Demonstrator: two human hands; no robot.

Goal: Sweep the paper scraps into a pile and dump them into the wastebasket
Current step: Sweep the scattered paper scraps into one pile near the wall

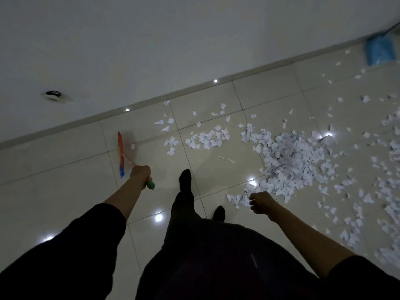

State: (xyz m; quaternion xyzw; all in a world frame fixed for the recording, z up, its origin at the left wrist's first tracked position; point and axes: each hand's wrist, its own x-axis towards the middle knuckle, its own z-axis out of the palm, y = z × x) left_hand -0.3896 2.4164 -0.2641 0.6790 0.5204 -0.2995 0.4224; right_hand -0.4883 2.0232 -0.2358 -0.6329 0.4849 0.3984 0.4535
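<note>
From the head camera we look down at a pale tiled floor (65,191) in dim light, with a white wall (151,40) running along its far edge. Our left hand (140,172) is wrapped round the handle of a small broom (121,154); its grip is closed tight on the shaft, the green end of the handle sticking out below the fist. The broom's head, striped orange, yellow and blue, is blurred, so we cannot say for sure whether its bristles touch the tiles. Our right hand (260,202) hangs over the floor with its fingers curled in and nothing visibly held.

The paper scraps (292,161) lie mostly to the right: a dense heap near the right hand, a smaller cluster (207,138) between the heap and the broom, and loose bits scattered toward the wall and the right edge. Some scraps carry dark printed marks, too small for us to read.

A blue object (379,50), perhaps a dustpan or brush, rests against the wall at upper right. Two dark-socked feet (185,178) stand between the hands.
</note>
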